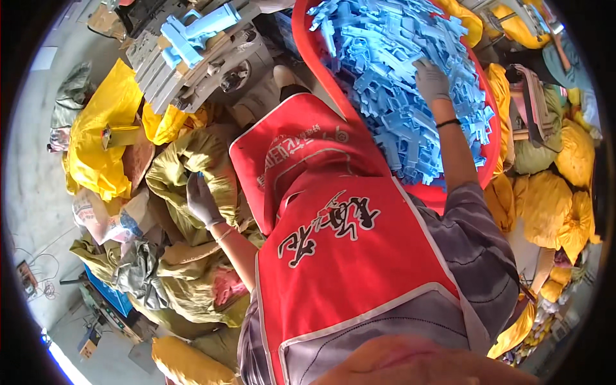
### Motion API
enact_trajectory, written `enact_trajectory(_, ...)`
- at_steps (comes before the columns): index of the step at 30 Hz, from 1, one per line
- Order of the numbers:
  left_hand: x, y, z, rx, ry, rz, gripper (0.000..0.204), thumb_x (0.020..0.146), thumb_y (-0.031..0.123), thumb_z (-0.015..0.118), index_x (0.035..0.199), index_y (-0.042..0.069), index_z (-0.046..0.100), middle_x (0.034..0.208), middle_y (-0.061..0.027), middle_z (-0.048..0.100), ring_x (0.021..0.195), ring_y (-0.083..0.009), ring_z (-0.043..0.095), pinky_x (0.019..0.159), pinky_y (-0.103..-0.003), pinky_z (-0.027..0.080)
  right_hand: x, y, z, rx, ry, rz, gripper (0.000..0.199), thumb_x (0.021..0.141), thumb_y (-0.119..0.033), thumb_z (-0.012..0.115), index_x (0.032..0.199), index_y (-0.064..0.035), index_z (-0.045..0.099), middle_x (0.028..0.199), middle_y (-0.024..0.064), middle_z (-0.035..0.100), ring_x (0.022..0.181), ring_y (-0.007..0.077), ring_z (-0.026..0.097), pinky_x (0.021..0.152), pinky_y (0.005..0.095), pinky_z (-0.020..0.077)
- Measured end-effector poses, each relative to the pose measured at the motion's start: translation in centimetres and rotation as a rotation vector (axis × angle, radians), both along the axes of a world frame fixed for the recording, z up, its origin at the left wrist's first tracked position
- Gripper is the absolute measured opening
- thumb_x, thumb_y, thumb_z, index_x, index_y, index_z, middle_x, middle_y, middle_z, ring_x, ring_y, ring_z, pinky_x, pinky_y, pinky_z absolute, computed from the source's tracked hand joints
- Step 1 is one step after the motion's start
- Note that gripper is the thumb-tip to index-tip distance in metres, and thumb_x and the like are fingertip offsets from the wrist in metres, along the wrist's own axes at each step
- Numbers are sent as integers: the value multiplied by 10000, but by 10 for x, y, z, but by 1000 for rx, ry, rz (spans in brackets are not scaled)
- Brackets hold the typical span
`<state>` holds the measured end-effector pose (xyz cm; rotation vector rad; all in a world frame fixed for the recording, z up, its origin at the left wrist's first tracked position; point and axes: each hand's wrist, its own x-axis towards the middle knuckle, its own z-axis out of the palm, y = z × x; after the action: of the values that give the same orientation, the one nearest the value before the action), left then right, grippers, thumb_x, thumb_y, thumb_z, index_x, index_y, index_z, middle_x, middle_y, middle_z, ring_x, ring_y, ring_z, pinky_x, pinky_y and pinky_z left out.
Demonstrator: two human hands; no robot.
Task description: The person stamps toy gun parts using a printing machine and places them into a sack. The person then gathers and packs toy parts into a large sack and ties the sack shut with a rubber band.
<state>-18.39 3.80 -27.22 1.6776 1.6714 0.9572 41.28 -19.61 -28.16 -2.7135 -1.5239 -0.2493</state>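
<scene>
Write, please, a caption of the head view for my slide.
Right hand at blue toy guns in a red tub; left hand at an olive sack.

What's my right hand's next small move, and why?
Perhaps close your right hand on one of the blue pistol-shaped pieces, since it is right at them in the red tub, while your left hand is at the olive sack.

The upper edge crops the red tub (423, 194) and its blue pieces (385, 70).
</scene>
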Motion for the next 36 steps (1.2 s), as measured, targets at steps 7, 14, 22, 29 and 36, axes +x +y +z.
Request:
enact_trajectory(7, 16, 1, 12, 41, -46, -39, 244, 867, 133, 623, 1059, -14, 656, 1012, -109, 688, 872, -153, 653, 807, -276, 504, -10, 47, 0, -284, -229, 197, 391, 758, -100, 564, 1133, -207, 582, 1084, -6, 565, 1023, 210, 541, 803, 383, 453)
enact_trajectory(14, 7, -7, 16, 164, 106, -78, 252, 872, 175, 612, 1038, -8, 658, 936, -112, 697, 847, -143, 650, 764, -280, 506, 17, 29, 18, -300, -474, 549, 492, 790, -103, 526, 1262, -242, 516, 1092, -2, 552, 982, 235, 489, 888, 408, 370)
enact_trajectory(22, 39, -2, 71, 230, 114, -112, 200, 839, 124, 615, 1009, 29, 662, 932, -128, 675, 838, -246, 655, 754, -316, 502, 4, 35, 48, -276, 118, 491, 626, 674, -188, 701, 1267, -150, 505, 1076, 104, 560, 971, 311, 544, 843, 399, 437)
enact_trajectory(29, 78, 23, 139, 437, 52, -165, 204, 837, 94, 619, 1027, 30, 658, 967, -128, 671, 890, -250, 649, 784, -322, 501, -58, 27, 13, 134, 890, 311, 550, 782, -94, 632, 1297, -33, 449, 1226, 156, 543, 1122, 264, 539, 944, 349, 417)
enact_trajectory(36, 137, 70, 192, 541, 67, -405, 286, 812, 182, 658, 1070, 62, 634, 1033, -136, 647, 959, -300, 612, 828, -360, 484, -94, 29, 14, 301, 1178, 242, 525, 817, -54, 571, 1319, -11, 422, 1307, 125, 475, 1201, 215, 460, 1020, 315, 342)
